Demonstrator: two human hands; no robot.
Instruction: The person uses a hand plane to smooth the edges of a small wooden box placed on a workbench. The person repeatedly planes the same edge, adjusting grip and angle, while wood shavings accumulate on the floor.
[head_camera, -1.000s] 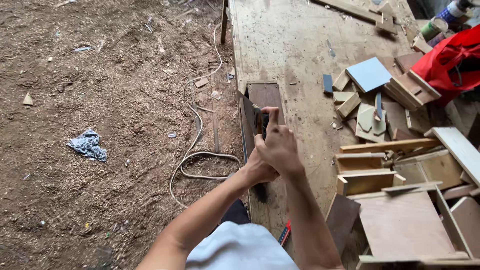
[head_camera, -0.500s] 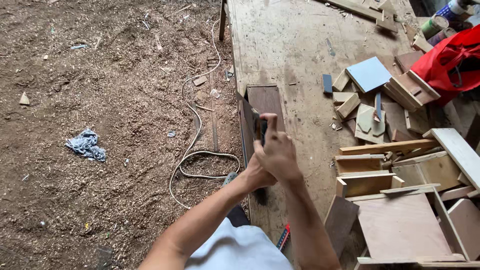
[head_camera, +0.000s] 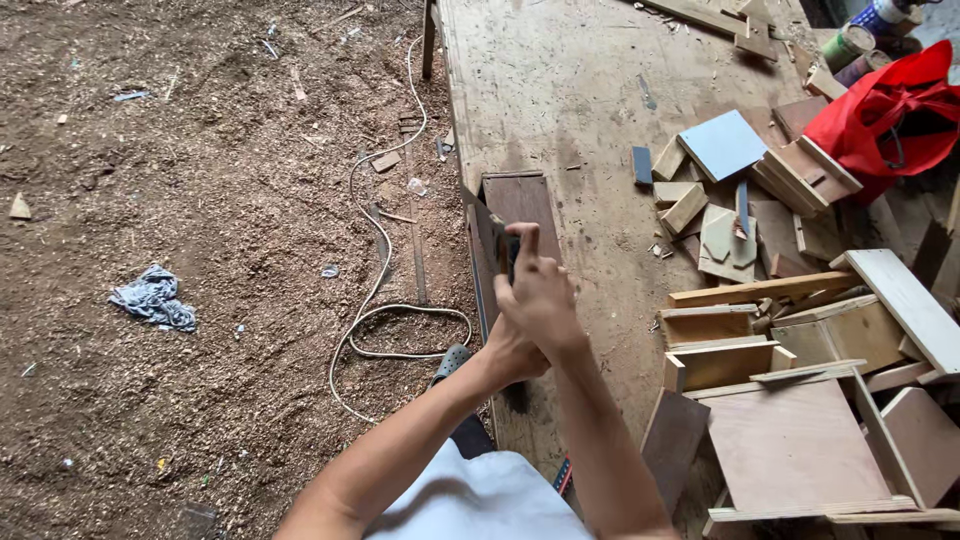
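Note:
A dark brown wooden board (head_camera: 518, 200) lies along the left edge of the plywood workbench (head_camera: 580, 90). My right hand (head_camera: 540, 295) is wrapped around a small dark tool (head_camera: 507, 252) that rests on the board's near part, one finger pointing up. My left hand (head_camera: 512, 355) sits just behind and under the right, pressed against it at the bench edge. Most of the tool is hidden by my fingers, so its kind is unclear.
Offcuts and small wooden boxes (head_camera: 790, 340) are piled on the bench's right side, with a pale blue square panel (head_camera: 722, 143) and a red bag (head_camera: 885, 115) beyond. A white cable (head_camera: 385, 300) loops over the sawdust floor on the left, near a crumpled grey rag (head_camera: 152, 298).
Both hands stay clasped on the tool over the board, shifting only slightly toward me. One finger of my right hand now sticks up.

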